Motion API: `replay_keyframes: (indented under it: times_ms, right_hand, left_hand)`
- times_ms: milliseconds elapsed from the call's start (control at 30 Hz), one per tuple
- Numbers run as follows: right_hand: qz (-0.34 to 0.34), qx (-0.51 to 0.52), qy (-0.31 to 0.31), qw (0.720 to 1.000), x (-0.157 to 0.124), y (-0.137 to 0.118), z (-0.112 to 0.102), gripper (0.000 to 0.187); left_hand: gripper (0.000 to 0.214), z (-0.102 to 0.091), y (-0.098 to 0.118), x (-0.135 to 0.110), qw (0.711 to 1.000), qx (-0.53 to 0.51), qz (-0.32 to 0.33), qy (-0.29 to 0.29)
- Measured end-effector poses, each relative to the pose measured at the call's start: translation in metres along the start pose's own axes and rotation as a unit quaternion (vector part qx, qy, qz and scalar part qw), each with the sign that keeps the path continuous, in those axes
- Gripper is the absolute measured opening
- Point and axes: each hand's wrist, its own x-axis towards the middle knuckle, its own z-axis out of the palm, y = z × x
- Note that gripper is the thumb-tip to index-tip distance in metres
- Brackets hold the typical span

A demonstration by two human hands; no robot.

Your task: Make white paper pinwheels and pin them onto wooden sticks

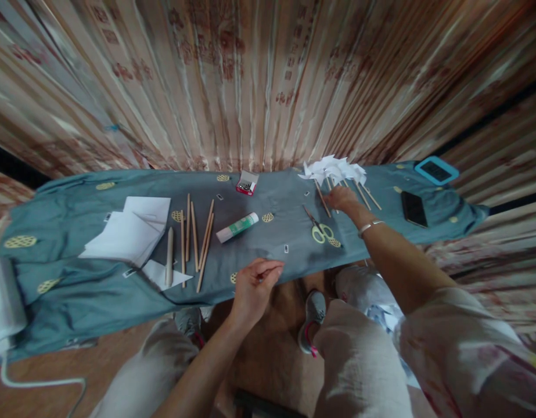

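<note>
White paper pinwheels (335, 169) on wooden sticks lie overlapping at the far right part of the table. My right hand (342, 199) reaches among their sticks, its fingers closed at the leftmost pinwheel's stick (322, 198); the fingertips are partly hidden. Over the front edge of the cloth, my left hand (256, 284) is closed, thumb and fingers together, with nothing visible in it. Scissors (322, 232) with pale yellow-green handles rest just below my right hand. A glue stick (237, 227), white and green, lies beyond my left hand.
Several wooden sticks (194, 232) and a grey pen-like rod (169, 255) lie left of centre, near white paper sheets (128, 232). A small red box (247, 184) stands open at the back. A phone (414, 209) and a blue-framed device (436, 170) are right. A white appliance (4, 302) sits left.
</note>
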Motion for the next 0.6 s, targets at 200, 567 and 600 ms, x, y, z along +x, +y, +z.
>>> replay_keyframes:
  times_ms: [200,567,600]
  right_hand:
    - [0.102,0.027,0.042,0.994,-0.015,0.017,-0.001,0.036]
    - [0.133,0.068,0.059,0.987,-0.007,0.028,0.019,0.035]
    - [0.128,0.068,0.061,0.988,-0.006,0.03,0.019,0.034]
  left_hand:
    - [0.013,0.0,-0.002,0.0,1.0,0.026,0.0,0.006]
    - [0.012,0.003,-0.001,0.005,0.999,0.033,-0.018,0.026]
    - [0.012,0.003,-0.001,0.006,0.999,0.035,-0.02,0.024]
